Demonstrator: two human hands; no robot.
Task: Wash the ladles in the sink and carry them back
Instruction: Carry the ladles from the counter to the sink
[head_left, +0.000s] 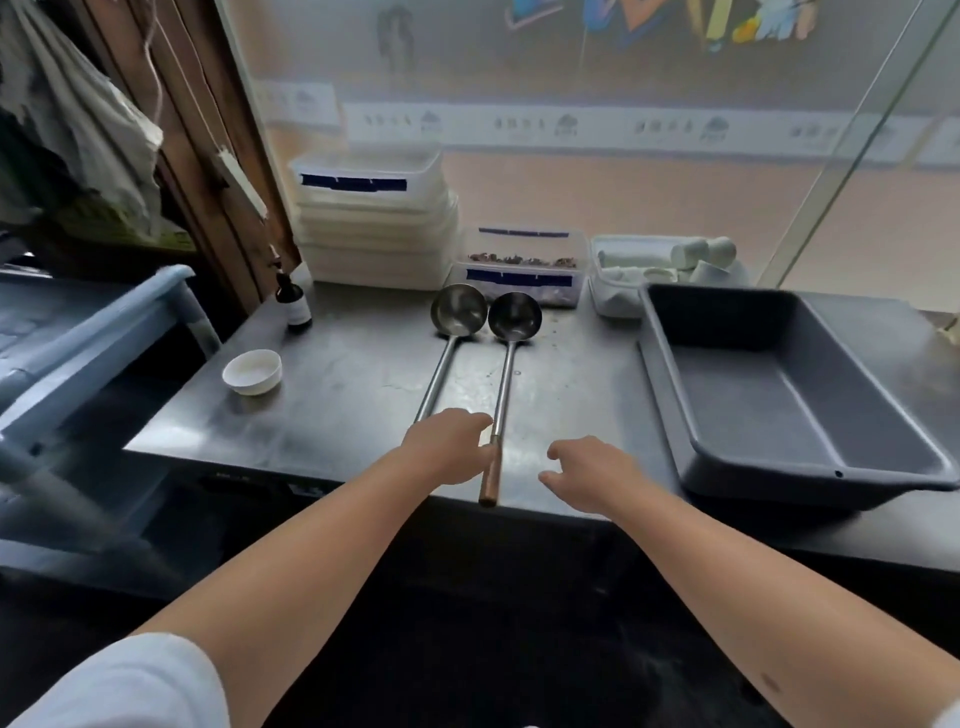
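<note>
Two steel ladles lie side by side on the steel counter (332, 395), bowls toward the wall. The left ladle (457, 312) has its handle end hidden under my left hand (447, 449). The right ladle (514, 317) ends in a brown wooden grip that reaches the counter's front edge. My left hand lies over the left handle, fingers loosely curved, fingertips and thumb against the right ladle's handle. My right hand (589, 470) hovers just right of the wooden grip with fingers spread and curved, holding nothing.
A large dark grey tub (670, 395) sits on the counter to the right. At the back are stacked white containers (374, 223), a clear box of dried bits (519, 265) and a box of white rolls (670, 260). A small white bowl (253, 371) and a dark bottle (293, 304) stand left.
</note>
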